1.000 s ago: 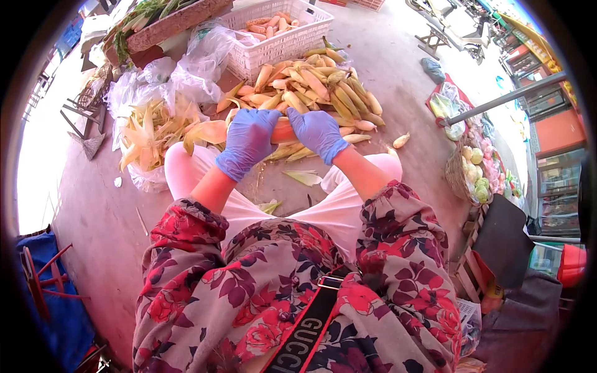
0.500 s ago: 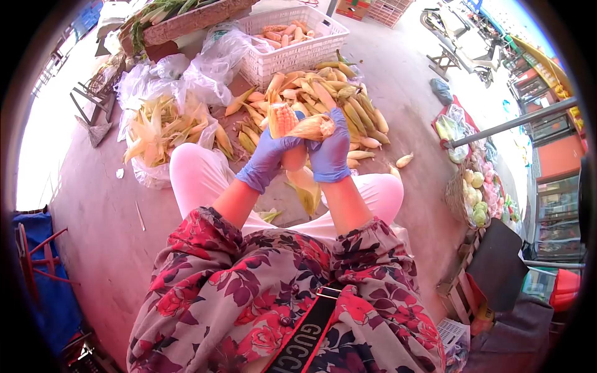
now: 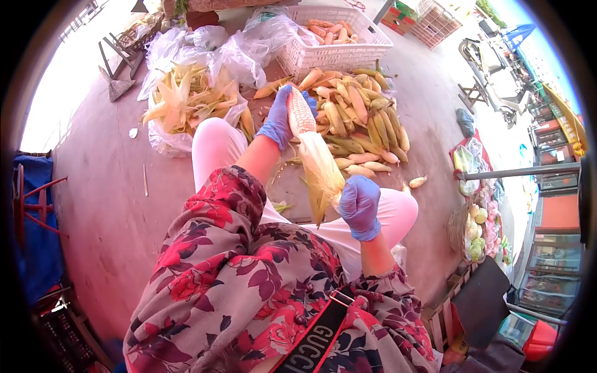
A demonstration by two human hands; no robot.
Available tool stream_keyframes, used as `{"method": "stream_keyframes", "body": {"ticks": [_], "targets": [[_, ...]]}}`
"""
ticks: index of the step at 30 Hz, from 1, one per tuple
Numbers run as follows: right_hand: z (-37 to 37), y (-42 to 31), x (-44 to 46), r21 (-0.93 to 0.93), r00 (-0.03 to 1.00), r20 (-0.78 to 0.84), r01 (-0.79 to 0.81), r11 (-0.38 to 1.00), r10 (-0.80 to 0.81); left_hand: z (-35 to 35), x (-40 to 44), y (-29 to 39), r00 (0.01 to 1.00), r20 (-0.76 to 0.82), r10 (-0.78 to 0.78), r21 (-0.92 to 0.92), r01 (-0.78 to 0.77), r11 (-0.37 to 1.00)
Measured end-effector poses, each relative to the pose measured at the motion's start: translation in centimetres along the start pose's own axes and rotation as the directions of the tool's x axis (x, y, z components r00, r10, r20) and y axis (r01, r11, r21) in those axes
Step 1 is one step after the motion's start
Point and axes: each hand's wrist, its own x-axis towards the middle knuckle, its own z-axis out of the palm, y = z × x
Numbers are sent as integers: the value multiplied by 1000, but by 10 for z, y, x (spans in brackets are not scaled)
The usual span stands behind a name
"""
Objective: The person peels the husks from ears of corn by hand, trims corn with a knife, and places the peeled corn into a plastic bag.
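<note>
An ear of corn (image 3: 301, 115), its pale pinkish kernels bare at the upper part, is gripped by my left hand (image 3: 281, 121) in a blue glove. Pale corn husk (image 3: 321, 168) still wraps the lower part and hangs down toward my right knee. My right hand (image 3: 360, 206), also gloved, is a closed fist at the lower end of this husk; the fingers' inner side is hidden. Just beyond my hands lies a heap of unhusked corn ears (image 3: 373, 121) on the ground. Left of my left hand, a plastic bag (image 3: 163, 138) holds stripped husks (image 3: 183, 102).
A white plastic crate (image 3: 373, 55) with husked ears (image 3: 333, 32) stands behind the heap. Cabbages (image 3: 477, 233) and other produce lie at the right, near a metal pole (image 3: 522, 172). A blue cloth (image 3: 40, 230) with red bars is at the left.
My hands, close together around the ear before, are now apart. The right hand has moved down and right with the husk; the ear now shows more bare kernels. The view has shifted.
</note>
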Motion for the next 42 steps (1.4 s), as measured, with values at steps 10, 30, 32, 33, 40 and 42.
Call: {"method": "stream_keyframes", "body": {"ticks": [10, 30, 32, 33, 40, 42], "targets": [[-8, 70, -30, 304, 487, 343, -867, 396, 803, 12, -23, 2, 983, 148, 111, 241, -145, 960], [51, 71, 17, 308, 753, 448, -636, 707, 483, 26, -54, -12, 969, 207, -136, 188, 97, 977], [54, 78, 8, 571, 764, 311, -625, 532, 565, 29, -48, -17, 991, 97, 94, -38, -90, 995], [55, 79, 2, 688, 749, 251, -584, 431, 613, 24, -39, -13, 989, 60, 134, -179, -121, 976], [15, 94, -43, 424, 518, 298, -824, 375, 802, -6, -27, 75, 901, 15, 434, -169, -426, 889], [-18, 114, -49, 488, 491, -33, -752, 443, 870, -46, -16, 100, 832, 81, 549, -190, -528, 828]]}}
